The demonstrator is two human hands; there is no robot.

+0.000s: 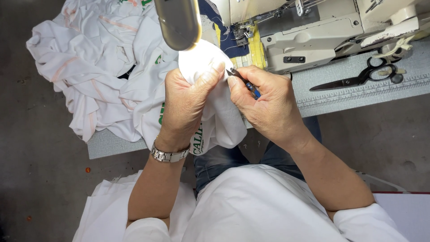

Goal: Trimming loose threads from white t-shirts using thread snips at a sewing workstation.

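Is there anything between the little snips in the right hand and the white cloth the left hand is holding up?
Nothing visible. The right hand holds the small blue-handled snips with their tip right at the white cloth gripped by the left hand. The lamp hangs above, not between them.

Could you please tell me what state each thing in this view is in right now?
Left hand: gripping the bunched white garment.
Right hand: pinching the small thread snips, tips at the cloth.
Large black scissors: closed, lying flat on the table.
Pile of white garments: crumpled, heaped at the table's end.
Lamp: lit.
Wristwatch: fastened on the wrist.
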